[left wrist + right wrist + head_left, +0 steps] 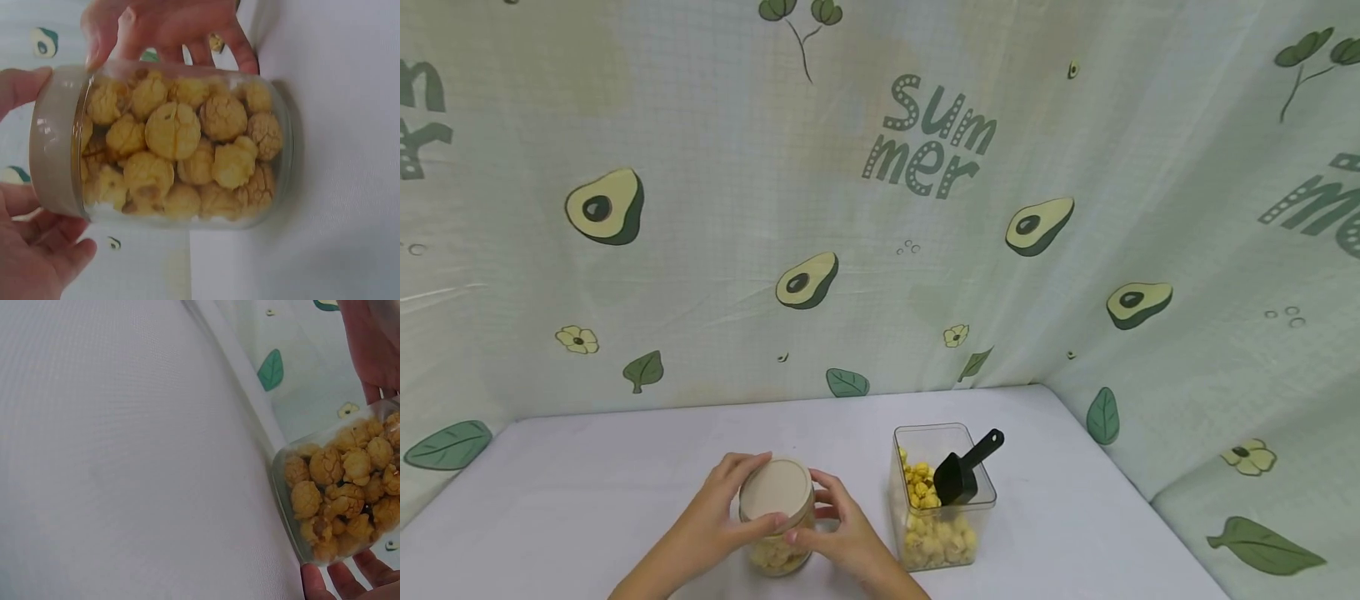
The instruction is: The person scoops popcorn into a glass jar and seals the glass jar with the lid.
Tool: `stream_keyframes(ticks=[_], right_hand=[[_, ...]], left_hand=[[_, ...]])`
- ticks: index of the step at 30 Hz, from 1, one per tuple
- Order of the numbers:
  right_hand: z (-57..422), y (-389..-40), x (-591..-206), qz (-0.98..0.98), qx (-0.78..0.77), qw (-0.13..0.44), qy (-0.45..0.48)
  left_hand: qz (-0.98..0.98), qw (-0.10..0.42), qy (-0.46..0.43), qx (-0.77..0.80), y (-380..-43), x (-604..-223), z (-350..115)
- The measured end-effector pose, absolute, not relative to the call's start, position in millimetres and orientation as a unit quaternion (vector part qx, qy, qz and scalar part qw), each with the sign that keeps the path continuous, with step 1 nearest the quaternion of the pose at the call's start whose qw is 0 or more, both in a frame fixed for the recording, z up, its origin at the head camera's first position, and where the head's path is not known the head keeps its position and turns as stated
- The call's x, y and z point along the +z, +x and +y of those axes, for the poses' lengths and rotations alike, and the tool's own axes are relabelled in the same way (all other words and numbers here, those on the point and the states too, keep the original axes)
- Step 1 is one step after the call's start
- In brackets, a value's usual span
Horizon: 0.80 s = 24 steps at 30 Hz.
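Note:
A clear jar (181, 219) full of caramel-coloured popcorn (173, 131) stands upright on the white table, capped with a beige lid (777, 487). My left hand (722, 521) grips that lid from the left, thumb at the front and fingers around the far side. From the right, my right hand (850, 533) holds the jar's glass body, its thumb in front and fingers behind. In the right wrist view, popcorn (344, 500) fills the jar and fingertips (342, 581) lie against its side near the base.
Right of the jar stands an open clear square container (898, 533) of yellow popcorn (920, 483). A black scoop (958, 479) rests in it, handle sticking up over the right rim. A curtain (700, 250) printed with avocados and leaves hangs behind the white table (587, 483).

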State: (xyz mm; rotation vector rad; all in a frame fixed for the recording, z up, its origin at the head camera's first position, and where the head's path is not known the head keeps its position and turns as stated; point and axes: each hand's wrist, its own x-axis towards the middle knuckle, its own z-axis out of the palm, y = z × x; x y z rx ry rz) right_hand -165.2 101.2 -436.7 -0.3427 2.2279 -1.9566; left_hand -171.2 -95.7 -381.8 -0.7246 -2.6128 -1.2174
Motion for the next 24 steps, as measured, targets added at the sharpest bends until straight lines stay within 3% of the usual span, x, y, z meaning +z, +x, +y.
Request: stream_keyframes(ticks=[15,20,24], right_hand=[[102.9,-166.3,-433.8,0.735,-0.665,0.085,-0.104],[103.1,-166.3,-435.7,0.732,-0.667,0.089,-0.109],[102.0,-166.2,-436.5,0.728,-0.67,0.091,-0.111]], left_hand=[[-0.815,0.021,-0.358,-0.454,-191.8,-390.3,-117.7],[-0.838,0.037,-0.332,-0.431,-185.5,-387.6,-112.4],[-0.882,0.062,-0.245,-0.398,-173.7,-383.6,-98.8]])
